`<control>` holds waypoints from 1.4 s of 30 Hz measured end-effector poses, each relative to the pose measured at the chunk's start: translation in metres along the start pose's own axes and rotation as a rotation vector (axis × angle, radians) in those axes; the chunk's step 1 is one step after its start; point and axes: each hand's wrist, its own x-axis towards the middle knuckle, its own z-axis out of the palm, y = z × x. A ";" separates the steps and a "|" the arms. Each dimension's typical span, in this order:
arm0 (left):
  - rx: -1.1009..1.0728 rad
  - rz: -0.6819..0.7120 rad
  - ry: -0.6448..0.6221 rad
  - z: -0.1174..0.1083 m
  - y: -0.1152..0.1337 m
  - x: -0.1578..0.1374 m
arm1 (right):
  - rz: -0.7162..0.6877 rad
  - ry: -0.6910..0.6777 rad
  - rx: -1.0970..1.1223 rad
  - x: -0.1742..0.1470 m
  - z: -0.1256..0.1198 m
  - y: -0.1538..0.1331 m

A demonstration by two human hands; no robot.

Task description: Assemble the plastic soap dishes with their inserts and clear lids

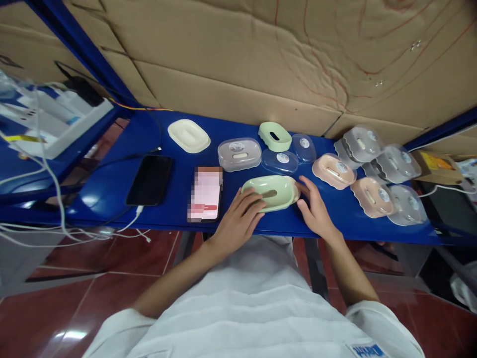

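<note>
A light green oval soap dish (278, 185) with a slot in its floor lies at the front of the blue table, hollow side up. My left hand (241, 216) rests on its left end, fingers curled over the rim. Around the right end bend the thumb and fingers of my right hand (315, 206); the exact contact there is partly hidden. Behind the dish are a second green piece with a slot (276, 136), two clear bluish lids (280, 162) with round stickers, and a greyish lidded box (239, 154).
Several lidded boxes, peach (334, 170) and grey (398, 163), stand to the right. At left lie a cream oval piece (189, 135), a phone with a lit screen (206, 194) and a dark phone (149, 180) on a white cable. Cardboard (223, 59) walls the back.
</note>
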 end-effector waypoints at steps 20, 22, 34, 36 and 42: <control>0.153 0.020 -0.155 0.008 -0.004 0.001 | -0.398 -0.196 -0.344 0.010 0.000 -0.013; 0.113 0.016 -0.130 0.009 -0.005 -0.002 | -0.389 -0.210 -0.337 0.018 -0.006 -0.012; -0.055 -0.084 0.010 0.006 -0.005 -0.009 | -0.160 -0.059 -0.398 0.084 -0.012 0.030; -0.059 -0.125 0.002 0.006 -0.004 -0.009 | -0.160 -0.014 -0.360 0.075 -0.016 0.024; -0.090 -0.206 -0.007 0.007 -0.005 -0.010 | -0.184 0.019 -0.259 0.035 -0.020 -0.017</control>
